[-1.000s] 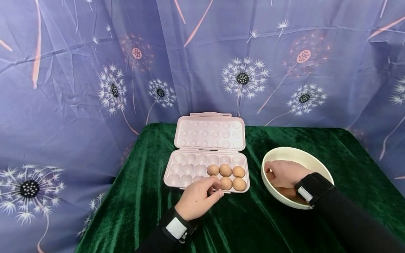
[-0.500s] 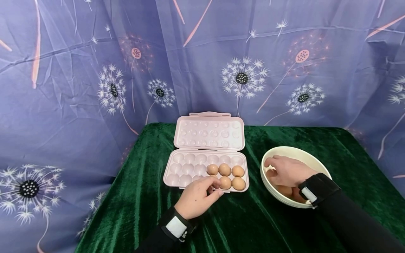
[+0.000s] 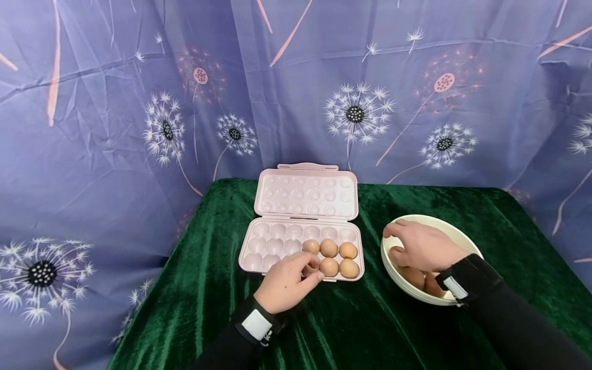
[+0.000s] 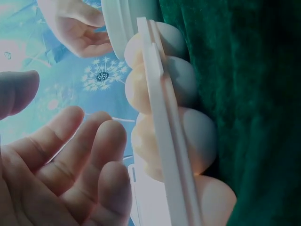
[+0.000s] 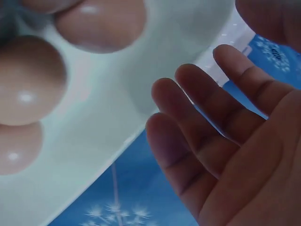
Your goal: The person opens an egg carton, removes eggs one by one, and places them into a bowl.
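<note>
- Step in hand (judged): egg transfer, bowl to tray; R hand at pick pos., tray part-filled.
- R hand: over L part of bowl, palm down; fingers relaxed, spacing wide, no egg in grasp per R wrist view.
- Bowl eggs: in bottom of bowl, below R hand; full qty. n/a, hand blocks view.
- L hand: at front edge of egg tray; fingers loosely bent, gap wide, nothing held. Contact w/ tray: can't tell.
- Tray eggs: R half of middle & front rows; front-row egg nearest L hand mostly hidden in head view. Back row & L cups vacant.
- Lid: laid back behind tray, on green cloth.
- Next move (judged): lower R hand, close fingers lightly round 1 egg, lift clear of rim; L hand to guide seating in next vacant cup. Caution: shells fragile, avoid knocking adj. eggs.
</note>
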`<state>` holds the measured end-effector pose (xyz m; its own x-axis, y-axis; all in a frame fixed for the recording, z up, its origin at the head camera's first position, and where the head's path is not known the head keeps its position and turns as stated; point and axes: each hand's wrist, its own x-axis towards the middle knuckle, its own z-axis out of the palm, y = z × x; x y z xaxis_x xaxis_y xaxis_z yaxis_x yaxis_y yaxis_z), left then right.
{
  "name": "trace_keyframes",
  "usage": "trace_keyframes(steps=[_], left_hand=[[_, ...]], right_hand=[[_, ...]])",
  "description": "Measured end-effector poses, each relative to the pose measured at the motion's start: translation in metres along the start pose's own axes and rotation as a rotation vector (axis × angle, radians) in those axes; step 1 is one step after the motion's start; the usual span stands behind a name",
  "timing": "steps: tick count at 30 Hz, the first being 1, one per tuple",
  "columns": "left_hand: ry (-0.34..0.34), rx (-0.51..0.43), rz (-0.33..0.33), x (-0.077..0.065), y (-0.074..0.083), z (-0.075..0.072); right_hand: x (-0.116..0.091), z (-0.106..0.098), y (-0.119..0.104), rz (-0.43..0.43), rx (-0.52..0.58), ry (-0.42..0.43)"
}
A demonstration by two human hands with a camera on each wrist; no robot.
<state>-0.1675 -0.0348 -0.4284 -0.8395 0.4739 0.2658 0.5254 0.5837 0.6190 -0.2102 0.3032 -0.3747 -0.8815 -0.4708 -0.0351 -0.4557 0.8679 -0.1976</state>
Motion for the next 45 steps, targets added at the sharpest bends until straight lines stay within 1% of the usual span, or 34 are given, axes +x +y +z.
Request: trace_keyframes(steps=[3, 8, 13, 18, 21, 25, 29, 32, 37, 41, 45], left_hand=[[0.020, 0.029, 0.001, 0.003, -0.002, -0.002], [0.049, 0.118, 0.020, 0.010, -0.005, -0.004], [0.042, 0.162, 0.011, 0.015, -0.009, -0.002], [0.037, 0.221, 0.015, 0.018, -0.011, 0.003], [0.043, 0.245, 0.017, 0.018, -0.012, 0.006], [0.049, 0.237, 0.002, 0.022, -0.014, 0.007], [0.035, 0.241, -0.032, 0.032, -0.017, 0.006], [0.021, 0.268, -0.055, 0.039, -0.018, 0.006], [0.011, 0.313, -0.064, 0.049, -0.019, 0.008], [-0.014, 0.342, -0.075, 0.056, -0.021, 0.009], [-0.054, 0.361, -0.108, 0.062, -0.025, 0.010]], right_hand=[[0.000, -0.006, -0.010, -0.033, -0.013, 0.030], [0.001, -0.007, -0.029, -0.103, -0.056, 0.091], [0.001, -0.003, -0.045, -0.169, -0.081, 0.133], [0.003, 0.001, -0.055, -0.221, -0.085, 0.166], [0.003, 0.003, -0.058, -0.245, -0.080, 0.176], [0.004, 0.006, -0.059, -0.257, -0.071, 0.178], [0.004, 0.009, -0.060, -0.260, -0.071, 0.169], [0.004, 0.011, -0.062, -0.265, -0.069, 0.158], [0.004, 0.016, -0.064, -0.286, -0.070, 0.160], [0.005, 0.019, -0.063, -0.300, -0.072, 0.176], [0.005, 0.019, -0.064, -0.301, -0.059, 0.175]])
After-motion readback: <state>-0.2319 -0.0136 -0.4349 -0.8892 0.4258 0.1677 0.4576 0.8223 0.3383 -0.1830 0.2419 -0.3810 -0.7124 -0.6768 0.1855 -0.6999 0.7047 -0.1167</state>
